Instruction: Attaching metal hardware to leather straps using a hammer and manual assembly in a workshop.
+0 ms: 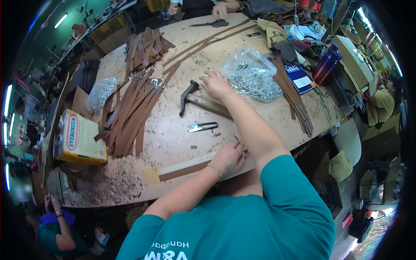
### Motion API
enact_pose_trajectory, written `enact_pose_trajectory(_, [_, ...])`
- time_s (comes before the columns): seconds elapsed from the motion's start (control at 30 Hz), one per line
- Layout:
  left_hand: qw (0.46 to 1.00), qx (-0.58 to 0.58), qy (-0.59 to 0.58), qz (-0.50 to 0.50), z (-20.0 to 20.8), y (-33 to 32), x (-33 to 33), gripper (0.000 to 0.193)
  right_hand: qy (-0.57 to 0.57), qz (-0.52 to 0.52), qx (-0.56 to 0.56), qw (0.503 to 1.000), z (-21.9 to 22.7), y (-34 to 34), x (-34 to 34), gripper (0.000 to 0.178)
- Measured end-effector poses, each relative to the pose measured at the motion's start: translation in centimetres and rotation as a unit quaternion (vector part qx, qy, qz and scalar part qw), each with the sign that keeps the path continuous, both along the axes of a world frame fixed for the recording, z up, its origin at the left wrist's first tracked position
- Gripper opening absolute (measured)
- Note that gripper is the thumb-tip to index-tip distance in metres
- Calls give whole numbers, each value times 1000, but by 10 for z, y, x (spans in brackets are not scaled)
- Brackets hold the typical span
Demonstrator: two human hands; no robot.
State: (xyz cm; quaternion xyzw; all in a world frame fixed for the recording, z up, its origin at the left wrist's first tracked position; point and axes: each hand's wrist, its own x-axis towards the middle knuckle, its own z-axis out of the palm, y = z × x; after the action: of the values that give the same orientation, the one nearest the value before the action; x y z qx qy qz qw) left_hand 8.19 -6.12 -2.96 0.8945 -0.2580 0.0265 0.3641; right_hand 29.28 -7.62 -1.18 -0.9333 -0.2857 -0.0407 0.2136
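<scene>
My left hand [229, 157] is at the near table edge, its fingers closed; what they pinch is too small to make out. Running from beside that hand toward the left are a pale flat bar [186, 164] and a brown strap [182, 171]. Stretched farther forward, my right hand [215, 85] is open with fingers apart. It is beside a clear plastic bag of metal buckles [255, 80] and the head of a hammer [189, 93]. The hammer's wooden handle passes partly beneath my right forearm. Thread snips [202, 127] lie between my hands and the hammer.
Brown straps [130, 110] with metal fittings cover the left of the table [164, 125], near a rectangular can [80, 138] and another plastic bag [100, 94]. More straps [294, 95], a blue packet [299, 78] and a purple bottle [327, 64] stand right. Scissors [212, 23] lie by a co-worker's hand.
</scene>
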Motion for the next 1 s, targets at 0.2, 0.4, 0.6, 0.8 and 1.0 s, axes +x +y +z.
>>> enact_pose_trajectory(0.2, [1000, 9, -11, 1, -5, 3, 3, 15, 53, 87, -139, 985, -12, -4, 24, 46])
enact_pose_trajectory(0.4, [1000, -8, -5, 19, 1, 5, 2, 11, -100, 191, -43, 976, -41, -102, -9, 36])
enact_pose_trajectory(0.6, [999, 3, -23, 28, -4, 4, 1, 12, -140, 179, 34, 973, -42, -145, -51, 26])
enact_pose_trajectory(0.8, [999, -2, -20, 29, -4, 4, -2, 11, -98, 128, 29, 986, -30, -196, -95, 26])
enact_pose_trajectory(1.0, [1000, 11, 3, 26, -3, 5, 0, 15, -74, 8, 140, 987, -35, -230, -109, 24])
